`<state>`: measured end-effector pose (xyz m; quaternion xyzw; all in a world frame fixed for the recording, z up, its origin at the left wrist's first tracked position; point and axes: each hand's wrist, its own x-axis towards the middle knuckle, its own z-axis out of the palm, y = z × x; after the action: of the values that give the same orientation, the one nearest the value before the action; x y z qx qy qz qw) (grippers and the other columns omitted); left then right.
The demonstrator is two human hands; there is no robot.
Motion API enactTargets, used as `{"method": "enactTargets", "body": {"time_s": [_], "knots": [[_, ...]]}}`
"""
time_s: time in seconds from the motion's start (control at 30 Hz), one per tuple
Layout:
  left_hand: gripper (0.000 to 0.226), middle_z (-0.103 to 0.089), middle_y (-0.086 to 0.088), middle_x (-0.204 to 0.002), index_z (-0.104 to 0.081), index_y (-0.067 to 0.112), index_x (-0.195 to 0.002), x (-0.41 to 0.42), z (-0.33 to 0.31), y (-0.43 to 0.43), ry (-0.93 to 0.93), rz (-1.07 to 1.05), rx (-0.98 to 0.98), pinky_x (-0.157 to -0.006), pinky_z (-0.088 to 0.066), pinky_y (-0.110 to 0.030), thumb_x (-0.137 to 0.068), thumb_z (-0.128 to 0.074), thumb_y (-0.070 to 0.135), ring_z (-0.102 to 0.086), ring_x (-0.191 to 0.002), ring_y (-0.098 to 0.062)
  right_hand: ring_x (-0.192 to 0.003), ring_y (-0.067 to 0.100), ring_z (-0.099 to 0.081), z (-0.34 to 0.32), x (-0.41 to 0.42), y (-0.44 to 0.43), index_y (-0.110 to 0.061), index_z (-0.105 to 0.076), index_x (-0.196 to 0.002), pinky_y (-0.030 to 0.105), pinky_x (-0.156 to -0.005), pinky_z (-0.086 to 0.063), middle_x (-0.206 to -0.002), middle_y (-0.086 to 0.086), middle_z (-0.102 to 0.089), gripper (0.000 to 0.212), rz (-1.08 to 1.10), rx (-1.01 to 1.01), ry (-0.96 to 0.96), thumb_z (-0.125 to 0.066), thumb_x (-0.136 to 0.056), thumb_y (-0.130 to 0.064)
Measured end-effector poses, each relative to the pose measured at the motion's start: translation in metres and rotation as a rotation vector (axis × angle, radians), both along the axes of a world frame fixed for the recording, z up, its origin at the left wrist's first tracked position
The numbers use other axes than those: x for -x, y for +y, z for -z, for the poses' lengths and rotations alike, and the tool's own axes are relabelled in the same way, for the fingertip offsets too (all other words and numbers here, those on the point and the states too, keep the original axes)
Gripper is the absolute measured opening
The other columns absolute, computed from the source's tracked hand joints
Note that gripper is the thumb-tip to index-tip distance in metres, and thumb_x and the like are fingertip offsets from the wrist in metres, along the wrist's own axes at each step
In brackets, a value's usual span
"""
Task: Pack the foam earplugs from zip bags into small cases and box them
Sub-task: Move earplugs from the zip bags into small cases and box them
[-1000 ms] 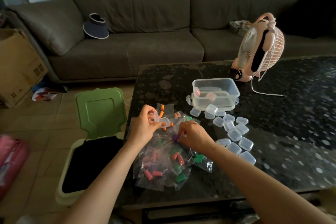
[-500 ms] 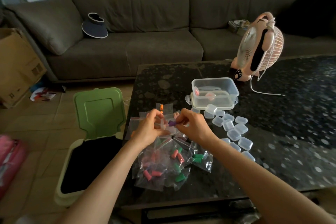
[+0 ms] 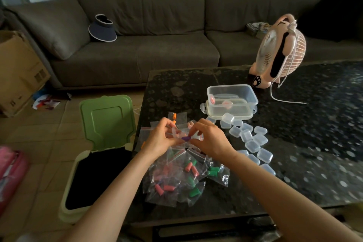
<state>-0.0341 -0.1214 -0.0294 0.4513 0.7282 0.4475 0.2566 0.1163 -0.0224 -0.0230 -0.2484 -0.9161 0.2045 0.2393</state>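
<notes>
Marks on the cardboard box (image 3: pixel 19 68) are illegible

pink fan (image 3: pixel 279 53), green-lidded bin (image 3: pixel 107 122), sofa (image 3: pixel 157 55)

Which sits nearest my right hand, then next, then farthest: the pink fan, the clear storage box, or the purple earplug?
1. Purple earplug, pinched by the right hand.
2. Clear storage box, just beyond the hand, slightly right.
3. Pink fan, far back on the right.
</notes>
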Motion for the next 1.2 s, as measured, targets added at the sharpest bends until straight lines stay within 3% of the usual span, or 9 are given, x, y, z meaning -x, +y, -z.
{"method": "enactTargets", "body": {"time_s": [0.27,0.4,0.5,0.63,0.73,0.87,1.0,1.13,1.2], "knots": [[0.048,-0.063,-0.007,-0.111,-0.047,0.018,-0.100,0.000,0.000,-0.001,0.003,0.064,0.009,-0.087,-0.053,-0.036,-0.066,-0.080,0.025,-0.065,-0.097,-0.016,-0.078,0.013,-0.057,-0.001,0.000,0.000,-0.015,-0.068,-0.094,0.020,-0.064,-0.042,-0.092,-0.006,-0.058,0.016,0.066,0.129,0.028,-0.071,-0.082,-0.025],[0.045,-0.058,-0.009,-0.118,-0.047,0.026,-0.094,0.001,-0.001,-0.001,-0.008,0.100,-0.004,-0.085,-0.054,-0.032,-0.064,-0.080,0.026,-0.065,-0.099,-0.015,-0.078,0.009,-0.057,0.001,0.000,0.002,-0.018,-0.068,-0.101,0.020,-0.066,-0.043,-0.093,-0.007,-0.059,0.026,0.058,0.177,-0.022,-0.073,-0.080,-0.033],[0.048,-0.060,-0.009,-0.117,-0.047,0.026,-0.093,-0.001,-0.004,-0.001,-0.013,0.101,-0.007,-0.082,-0.053,-0.027,-0.059,-0.079,0.031,-0.065,-0.097,-0.015,-0.076,0.009,-0.060,0.000,0.000,0.003,-0.017,-0.066,-0.107,0.019,-0.066,-0.050,-0.095,-0.004,-0.065,0.028,0.062,0.287,0.017,-0.071,-0.083,-0.028],[0.042,-0.061,-0.010,-0.114,-0.049,0.024,-0.096,-0.004,-0.004,0.000,0.003,0.088,-0.045,-0.076,-0.052,-0.021,-0.068,-0.080,0.018,-0.065,-0.095,-0.014,-0.065,0.018,-0.068,-0.009,-0.001,0.001,-0.007,-0.060,-0.112,0.027,-0.060,-0.057,-0.091,0.015,-0.070,0.027,0.061,0.835,0.160,-0.059,-0.092,-0.026],[0.039,-0.062,0.000,-0.103,-0.055,0.021,-0.100,-0.011,-0.004,0.000,0.137,0.079,-0.086,-0.087,-0.053,-0.036,-0.069,-0.079,0.027,-0.064,-0.092,-0.014,-0.070,0.028,-0.069,-0.014,-0.001,-0.006,-0.007,-0.058,-0.110,0.030,-0.059,-0.057,-0.090,0.020,-0.069,0.039,-0.008,1.144,0.197,-0.058,-0.088,-0.040],[0.033,-0.052,0.020,-0.098,-0.062,0.024,-0.100,-0.020,0.001,0.002,0.290,0.094,-0.129,-0.101,-0.037,-0.058,-0.072,-0.077,0.028,-0.059,-0.098,-0.011,-0.075,0.028,-0.069,-0.014,0.001,-0.009,-0.007,-0.058,-0.109,0.036,-0.065,-0.060,-0.099,0.025,-0.065,0.032,-0.005,1.122,0.224,-0.069,-0.083,-0.023],[0.044,-0.053,0.010,-0.106,-0.060,0.020,-0.111,-0.026,-0.004,0.003,0.233,0.091,-0.125,-0.096,-0.048,-0.037,-0.072,-0.079,0.027,-0.061,-0.100,-0.013,-0.068,0.024,-0.069,-0.016,-0.001,-0.007,-0.001,-0.057,-0.112,0.030,-0.057,-0.058,-0.096,0.025,-0.065,0.032,0.019,1.125,0.268,-0.068,-0.084,-0.010],[0.038,-0.057,0.016,-0.103,-0.057,0.023,-0.110,-0.027,-0.008,0.001,0.230,0.027,-0.159,-0.099,-0.044,-0.046,-0.077,-0.073,0.032,-0.059,-0.092,0.001,-0.070,0.027,-0.069,-0.019,-0.004,-0.001,-0.004,-0.060,-0.109,0.030,-0.058,-0.058,-0.091,0.021,-0.067,0.024,0.029,1.158,0.312,-0.065,-0.087,-0.009],[0.036,-0.059,0.007,-0.104,-0.056,0.016,-0.111,-0.027,-0.011,0.002,0.200,-0.037,-0.162,-0.086,-0.052,-0.029,-0.081,-0.069,0.029,-0.059,-0.084,0.003,-0.070,0.027,-0.069,-0.020,-0.007,0.004,0.002,-0.061,-0.108,0.030,-0.062,-0.059,-0.087,0.021,-0.067,0.021,0.043,1.169,0.355,-0.062,-0.088,-0.005]]}}
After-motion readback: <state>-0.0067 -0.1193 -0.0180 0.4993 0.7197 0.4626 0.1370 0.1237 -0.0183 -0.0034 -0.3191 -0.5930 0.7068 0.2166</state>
